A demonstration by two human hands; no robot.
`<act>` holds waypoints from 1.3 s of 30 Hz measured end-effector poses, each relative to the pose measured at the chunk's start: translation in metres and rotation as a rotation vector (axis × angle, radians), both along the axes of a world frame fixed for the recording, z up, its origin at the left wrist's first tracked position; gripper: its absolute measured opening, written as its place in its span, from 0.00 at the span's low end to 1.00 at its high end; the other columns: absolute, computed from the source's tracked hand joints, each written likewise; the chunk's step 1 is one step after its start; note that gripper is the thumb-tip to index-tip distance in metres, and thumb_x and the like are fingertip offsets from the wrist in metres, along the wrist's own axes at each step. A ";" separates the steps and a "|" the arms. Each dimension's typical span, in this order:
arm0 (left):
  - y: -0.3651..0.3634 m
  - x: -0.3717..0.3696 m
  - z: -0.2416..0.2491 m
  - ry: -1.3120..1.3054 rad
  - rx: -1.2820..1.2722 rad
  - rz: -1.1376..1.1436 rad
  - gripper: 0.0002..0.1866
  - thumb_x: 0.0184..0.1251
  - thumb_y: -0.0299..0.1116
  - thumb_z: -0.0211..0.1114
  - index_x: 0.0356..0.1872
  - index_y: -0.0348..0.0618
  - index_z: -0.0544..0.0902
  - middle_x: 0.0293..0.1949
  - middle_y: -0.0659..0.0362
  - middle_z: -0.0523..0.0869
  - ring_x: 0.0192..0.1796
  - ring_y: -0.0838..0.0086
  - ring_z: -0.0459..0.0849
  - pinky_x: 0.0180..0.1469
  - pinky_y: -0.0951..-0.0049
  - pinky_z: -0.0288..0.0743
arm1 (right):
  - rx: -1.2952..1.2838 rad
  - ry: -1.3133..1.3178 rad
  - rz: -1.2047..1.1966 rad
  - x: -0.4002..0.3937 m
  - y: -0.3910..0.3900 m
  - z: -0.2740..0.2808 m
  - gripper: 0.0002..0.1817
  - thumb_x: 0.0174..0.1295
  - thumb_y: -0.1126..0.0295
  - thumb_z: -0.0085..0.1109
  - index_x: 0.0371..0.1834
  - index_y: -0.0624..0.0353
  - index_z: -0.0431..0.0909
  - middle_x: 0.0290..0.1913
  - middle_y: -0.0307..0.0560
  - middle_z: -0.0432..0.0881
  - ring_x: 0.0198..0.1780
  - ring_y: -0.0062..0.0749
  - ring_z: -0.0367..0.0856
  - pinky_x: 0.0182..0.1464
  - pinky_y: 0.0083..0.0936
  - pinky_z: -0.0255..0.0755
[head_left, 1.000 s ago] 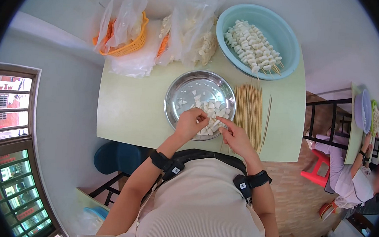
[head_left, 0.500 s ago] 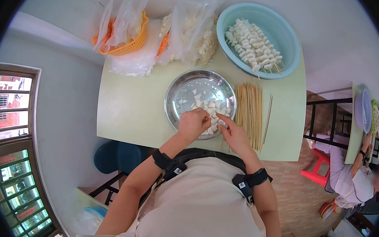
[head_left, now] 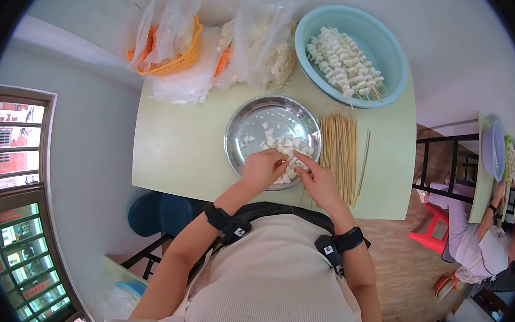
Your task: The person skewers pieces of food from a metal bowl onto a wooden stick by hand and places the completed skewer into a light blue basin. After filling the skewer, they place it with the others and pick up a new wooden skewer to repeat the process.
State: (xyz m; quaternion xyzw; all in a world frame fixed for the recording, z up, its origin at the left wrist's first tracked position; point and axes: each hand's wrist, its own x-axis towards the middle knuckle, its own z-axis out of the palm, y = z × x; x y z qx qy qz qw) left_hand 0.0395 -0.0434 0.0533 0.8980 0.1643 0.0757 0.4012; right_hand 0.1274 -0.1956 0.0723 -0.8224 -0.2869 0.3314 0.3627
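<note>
A round steel bowl holds white cut pieces, mostly at its right and lower side. Over its lower part, my left hand has its fingers pinched together; what lies between them is too small to make out. My right hand is closed close beside it at the bowl's lower right, its fingertips among the white pieces and hiding what they grip. Thin wooden skewers lie in a bundle right of the bowl, with a couple apart further right.
At the back right, a blue basin holds skewered white pieces. A yellow basket and plastic bags stand along the back. Far right, a person sits near a red stool and another table.
Both hands stay over the bowl, and the fingertips have shifted only slightly. My left hand's fingers are a little nearer my right hand.
</note>
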 end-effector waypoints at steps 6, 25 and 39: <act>0.034 -0.008 -0.023 0.108 -0.064 0.082 0.08 0.49 0.31 0.66 0.30 0.38 0.82 0.25 0.55 0.81 0.24 0.72 0.80 0.29 0.76 0.73 | 0.086 0.249 -0.116 0.006 -0.021 -0.015 0.21 0.59 0.63 0.52 0.58 0.42 0.69 0.14 0.42 0.70 0.16 0.24 0.70 0.23 0.23 0.65; 0.022 0.004 -0.050 0.330 0.081 -0.034 0.11 0.40 0.32 0.69 0.24 0.42 0.76 0.31 0.56 0.76 0.34 0.62 0.79 0.36 0.66 0.73 | -0.035 0.351 -0.100 0.005 -0.020 -0.006 0.20 0.60 0.62 0.52 0.57 0.45 0.70 0.14 0.40 0.69 0.16 0.22 0.69 0.23 0.21 0.64; 0.008 0.008 -0.027 0.085 -0.437 0.161 0.11 0.45 0.27 0.68 0.29 0.35 0.78 0.25 0.55 0.81 0.28 0.72 0.81 0.34 0.76 0.75 | -0.008 0.327 -0.044 0.000 -0.011 -0.008 0.20 0.61 0.66 0.50 0.59 0.47 0.69 0.14 0.34 0.66 0.17 0.17 0.66 0.21 0.16 0.61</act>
